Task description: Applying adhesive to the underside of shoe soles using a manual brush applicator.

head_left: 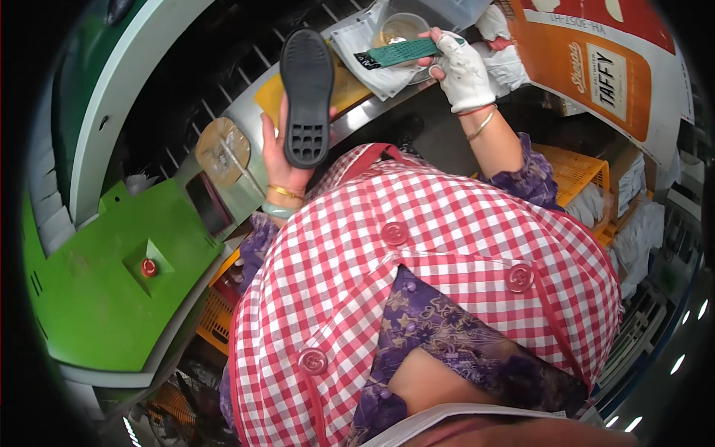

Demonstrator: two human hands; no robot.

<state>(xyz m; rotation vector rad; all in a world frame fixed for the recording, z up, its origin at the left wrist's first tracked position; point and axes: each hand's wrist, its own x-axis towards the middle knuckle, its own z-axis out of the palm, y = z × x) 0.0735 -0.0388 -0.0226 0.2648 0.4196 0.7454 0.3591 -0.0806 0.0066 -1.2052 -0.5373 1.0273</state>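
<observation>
My left hand (287, 165) is bare and holds up a black shoe sole (305, 97). The sole stands nearly upright, with a grid of square hollows at its lower end; it hides part of my palm and fingers. My right hand (463, 73), in a white glove with bare fingertips, pinches a flat green textured strip (404, 52) by its right end. The strip's black left end hangs over white printed sheets (372, 63). Just behind the strip sits a round tub (402, 28) with pale brownish contents.
A metal ledge (348, 123) crosses in front of me, with a yellow sheet (272, 95) on it. To the left is a green machine panel (112, 290) with a red button (149, 267). A round tan disc (222, 151) lies nearby. Yellow crates (577, 175) and an orange printed carton (588, 63) stand right.
</observation>
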